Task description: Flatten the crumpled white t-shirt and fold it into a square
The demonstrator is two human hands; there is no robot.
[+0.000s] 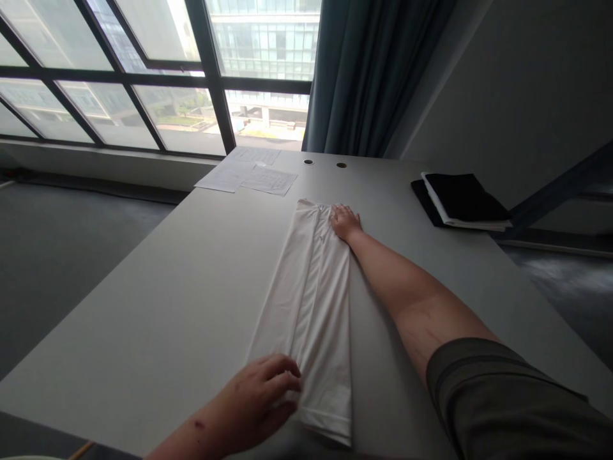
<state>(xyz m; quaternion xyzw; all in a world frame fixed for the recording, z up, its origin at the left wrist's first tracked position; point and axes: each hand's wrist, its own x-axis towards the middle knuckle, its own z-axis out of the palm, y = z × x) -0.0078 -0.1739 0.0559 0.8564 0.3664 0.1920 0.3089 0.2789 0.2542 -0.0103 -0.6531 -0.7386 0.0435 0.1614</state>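
Note:
A folded white garment (pixel 325 300) lies lengthwise on the table, with creases along its middle and a stitched hem at the near end. My right hand (pixel 345 222) rests flat on the garment's far right corner, fingers stretched out. Over its near left part is my left hand (pixel 261 396), with loosely bent fingers and a gap between thumb and forefinger. That hand hides the garment's near left corner, and I cannot tell whether the fingertips touch the cloth.
The white table (pixel 182 287) has two round cable holes at its far edge. Printed paper sheets (pixel 268 179) lie at the far left. Folded black and white cloths (pixel 464 198) are stacked at the right. Behind stand a window and a dark blue curtain (pixel 364 83).

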